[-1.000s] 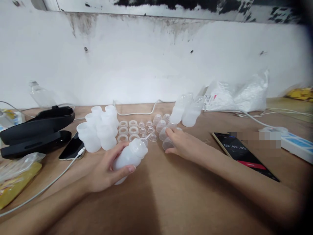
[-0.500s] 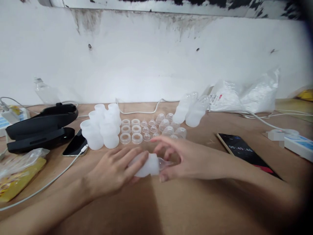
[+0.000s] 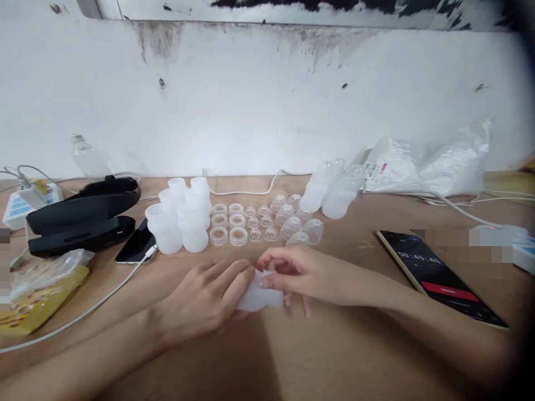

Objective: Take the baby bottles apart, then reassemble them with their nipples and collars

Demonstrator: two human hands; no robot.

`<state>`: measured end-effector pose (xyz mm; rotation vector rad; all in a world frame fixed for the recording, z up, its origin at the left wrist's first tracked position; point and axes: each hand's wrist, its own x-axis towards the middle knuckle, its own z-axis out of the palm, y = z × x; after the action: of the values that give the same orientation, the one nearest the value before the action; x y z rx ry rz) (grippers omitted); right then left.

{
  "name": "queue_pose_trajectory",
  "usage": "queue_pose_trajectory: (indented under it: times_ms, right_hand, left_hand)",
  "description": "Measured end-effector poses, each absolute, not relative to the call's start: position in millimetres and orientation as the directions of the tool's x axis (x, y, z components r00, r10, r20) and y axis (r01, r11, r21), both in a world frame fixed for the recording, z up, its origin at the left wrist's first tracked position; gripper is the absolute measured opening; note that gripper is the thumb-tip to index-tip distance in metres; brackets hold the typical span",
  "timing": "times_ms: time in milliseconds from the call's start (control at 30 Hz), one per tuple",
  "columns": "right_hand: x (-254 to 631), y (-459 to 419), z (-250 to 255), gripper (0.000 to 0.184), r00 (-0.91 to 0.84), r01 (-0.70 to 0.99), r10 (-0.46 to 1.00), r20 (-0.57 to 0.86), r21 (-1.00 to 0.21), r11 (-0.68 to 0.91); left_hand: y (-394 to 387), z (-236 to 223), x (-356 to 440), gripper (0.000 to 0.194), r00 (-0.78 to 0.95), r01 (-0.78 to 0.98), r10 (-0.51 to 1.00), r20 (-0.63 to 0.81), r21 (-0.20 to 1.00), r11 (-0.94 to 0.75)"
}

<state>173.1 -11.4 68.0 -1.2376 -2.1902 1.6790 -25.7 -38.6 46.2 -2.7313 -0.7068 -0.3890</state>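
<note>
A translucent white baby bottle (image 3: 259,296) lies sideways in front of me. My left hand (image 3: 209,292) wraps round its body from the left, palm down. At the other end my right hand (image 3: 298,273) is closed on it, thumb across the near side and index finger over the top; that hand hides the teat. Beyond my hands stand open bottle bodies (image 3: 194,229) in a cluster. To their right lie clear collar rings (image 3: 238,241) in two columns, then small clear teats (image 3: 270,234) and domed clear caps (image 3: 313,230). Several capped bottles (image 3: 336,203) stand behind.
Left are a black case-like object (image 3: 83,209), a phone (image 3: 136,245) with a white cable, and a yellow packet (image 3: 45,301). On the right lies a phone (image 3: 434,273) with a running timer. Filled clear bags (image 3: 443,161) and a clear bottle (image 3: 90,159) rest against the wall.
My right hand has moved from the exposed teat onto the bottle's end, its thumb now pressing the side. The teat has gone out of sight. The view has shifted slightly.
</note>
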Motion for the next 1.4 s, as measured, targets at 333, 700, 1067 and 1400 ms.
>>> queue_pose_trajectory:
  times_ms: [333,700,1067,1400]
  right_hand:
    - [169,-12,59,0.035,-0.692,0.553,0.625,-0.362,-0.822,0.137]
    - [175,-13,70,0.042,-0.611,0.553,0.780,-0.136,-0.777,0.299]
    - [188,-21,78,0.023,-0.712,0.521,0.547,0.441,-0.191,0.832]
    - [189,-33,25,0.042,-0.758,0.569,0.636,0.145,-0.329,0.753]
  left_hand:
    - [-34,52,-29,0.022,0.822,0.562,0.501,0.270,-0.251,-0.788]
    - [-32,45,-35,0.025,0.833,0.513,0.399,0.384,-0.267,-0.816]
    - [-45,60,-44,0.033,0.507,0.757,0.847,0.163,0.387,-0.527]
    - [-61,21,-114,0.040,-0.054,0.885,0.913,0.404,0.443,-0.144]
